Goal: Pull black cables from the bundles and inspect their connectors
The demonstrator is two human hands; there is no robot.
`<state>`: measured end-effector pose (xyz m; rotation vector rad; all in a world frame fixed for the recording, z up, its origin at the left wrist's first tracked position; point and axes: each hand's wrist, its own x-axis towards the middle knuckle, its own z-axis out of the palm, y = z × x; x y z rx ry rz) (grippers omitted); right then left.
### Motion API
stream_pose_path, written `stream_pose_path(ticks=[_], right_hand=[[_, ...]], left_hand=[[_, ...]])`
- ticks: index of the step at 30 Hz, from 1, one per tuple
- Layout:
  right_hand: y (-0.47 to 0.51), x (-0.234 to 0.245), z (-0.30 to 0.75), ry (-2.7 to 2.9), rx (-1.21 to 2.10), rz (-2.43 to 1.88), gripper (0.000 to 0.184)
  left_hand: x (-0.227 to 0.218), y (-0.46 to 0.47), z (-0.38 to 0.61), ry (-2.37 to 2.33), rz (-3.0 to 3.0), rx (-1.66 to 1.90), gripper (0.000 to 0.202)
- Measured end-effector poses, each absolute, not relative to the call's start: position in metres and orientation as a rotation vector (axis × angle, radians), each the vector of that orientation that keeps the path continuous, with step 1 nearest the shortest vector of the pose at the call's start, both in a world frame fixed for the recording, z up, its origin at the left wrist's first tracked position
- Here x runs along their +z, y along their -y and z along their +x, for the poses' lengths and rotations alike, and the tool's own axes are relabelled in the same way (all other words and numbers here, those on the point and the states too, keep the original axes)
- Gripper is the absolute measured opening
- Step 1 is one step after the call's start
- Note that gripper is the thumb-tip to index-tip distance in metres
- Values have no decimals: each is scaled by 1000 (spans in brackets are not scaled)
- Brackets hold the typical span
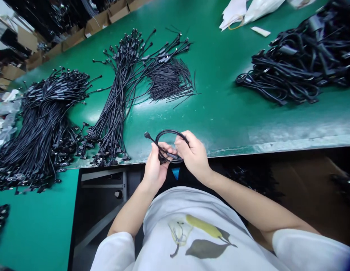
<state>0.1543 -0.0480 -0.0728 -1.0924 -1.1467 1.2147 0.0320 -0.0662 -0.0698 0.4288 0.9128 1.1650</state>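
A black cable (170, 131) is looped into a ring in front of my body, at the table's near edge. My left hand (157, 165) grips the loop's left side, with a plug end (147, 134) sticking out above the thumb. On the other side, my right hand (193, 154) is closed around the loop, its fingers curled towards the palm. A grey sleeve on the cable shows between the two hands. The cable's other end is hidden.
Piles of black cables (45, 120) and a long bundle (114, 98) lie left on the green table (214, 113). Short thin black ties (170, 81) are heaped behind my hands. Coiled cables (293, 64) fill the right. Cardboard boxes (97, 24) line the far edge.
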Motion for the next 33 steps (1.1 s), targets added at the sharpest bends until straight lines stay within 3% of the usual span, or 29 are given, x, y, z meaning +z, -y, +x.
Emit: stream_pose_path(ticks=[5, 7, 15, 26, 33], right_hand=[[43, -62, 163, 738, 1900, -789, 42], [39, -55, 166, 547, 1999, -717, 42], [43, -59, 160, 361, 2021, -603, 41], [49, -56, 144, 715, 1782, -898, 38], [42, -54, 146, 890, 1629, -822, 24]], left_hand=[[-58, 65, 23, -811, 402, 1133, 41], [-56, 68, 21, -810, 392, 1077, 40], [-60, 77, 25, -776, 400, 1050, 42], [-69, 91, 20, -1114, 1285, 702, 27], [-72, 89, 25, -907, 1022, 747, 54]])
